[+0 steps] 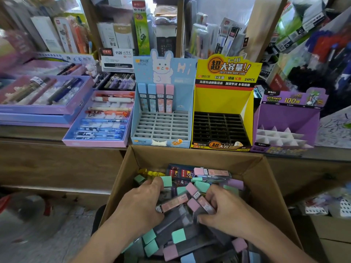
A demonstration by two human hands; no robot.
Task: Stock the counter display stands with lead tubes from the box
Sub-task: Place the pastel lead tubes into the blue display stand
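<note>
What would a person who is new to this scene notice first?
The bright yellow display stand on the counter stands out, its slots empty, beside a blue rabbit stand holding four tubes in its back row. Below, the left hand and right hand dig among pastel-capped lead tubes in an open cardboard box.

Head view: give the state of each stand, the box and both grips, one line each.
Blue stand, four tubes upright in back row, other slots vacant.
Yellow stand, no tubes in it.
Purple stand, no tubes visible.
Box, open, heaped with tubes.
Left grip, down among tubes, hold unclear.
Right grip, curled round pink-capped tubes.
</note>
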